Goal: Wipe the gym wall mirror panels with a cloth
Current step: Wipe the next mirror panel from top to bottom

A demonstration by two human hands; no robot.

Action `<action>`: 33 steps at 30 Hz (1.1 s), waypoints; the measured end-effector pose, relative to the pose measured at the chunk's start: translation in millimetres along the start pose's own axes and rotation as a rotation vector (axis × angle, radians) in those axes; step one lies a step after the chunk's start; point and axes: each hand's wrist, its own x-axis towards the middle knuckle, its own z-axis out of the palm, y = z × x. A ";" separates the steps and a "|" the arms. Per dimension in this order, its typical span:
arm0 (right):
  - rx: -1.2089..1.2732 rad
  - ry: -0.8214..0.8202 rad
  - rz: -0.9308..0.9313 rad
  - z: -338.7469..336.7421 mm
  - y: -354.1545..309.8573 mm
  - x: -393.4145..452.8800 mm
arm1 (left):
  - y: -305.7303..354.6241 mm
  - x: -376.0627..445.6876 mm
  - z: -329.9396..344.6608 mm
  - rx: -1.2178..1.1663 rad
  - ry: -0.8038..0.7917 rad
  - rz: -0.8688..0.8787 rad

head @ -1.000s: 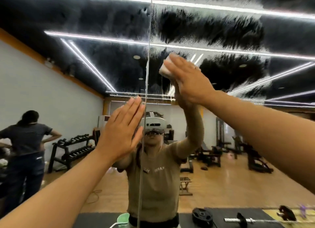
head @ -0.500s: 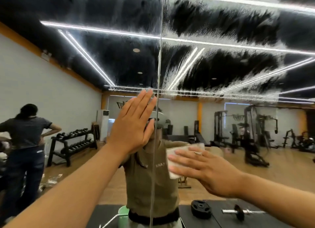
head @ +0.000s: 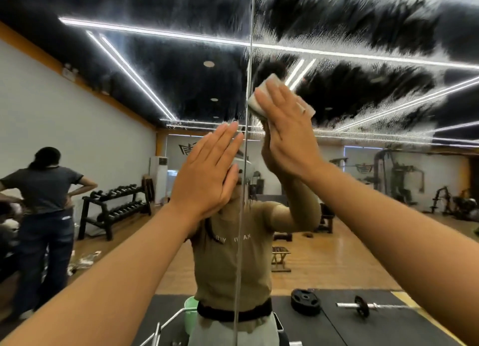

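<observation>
The right hand [head: 287, 136] sits just right of centre in the frame, fingers straight and together, pressing a small folded white cloth [head: 269, 85] flat against the large frameless wall mirror [head: 363, 185]. The cloth shows above and beside the fingertips, right next to the vertical seam [head: 250, 60] between two panels; the grip here is a flat-palm press, not a pinch, with nothing curled round the fabric. The left hand [head: 207, 174] lies at centre frame, fingers straight, palm toward the glass left of the seam, holding nothing; whether it truly touches the glass cannot be told for certain.

The upper right of the frame is streaked with feathery white wet smears [head: 337, 47] across the reflected dark ceiling, so that panel looks only partly wiped.

The cloth is likely soft, light and damp, prone to bunch or slide out under a flat palm, so spreading fingers over its middle should hold it best. The glass is stiff, slippery and fragile; even, moderate pressure seems wise, away from the seam edge.
</observation>
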 end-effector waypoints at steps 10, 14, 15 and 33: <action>-0.142 -0.419 -0.438 22.4 -26.0 -231.0 | 0.3 0.2 -4.2 -0.038 -0.012 0.007; -0.194 -0.587 -0.703 11.6 -9.8 -250.8 | 1.1 -0.1 -4.5 -0.032 -0.038 -0.004; -0.181 -0.606 -0.751 8.8 -3.5 -243.6 | 1.4 0.0 -4.4 -0.028 -0.036 -0.002; -0.068 0.027 0.053 12.0 0.3 -140.6 | 3.4 -0.1 -5.6 -0.006 -0.043 -0.006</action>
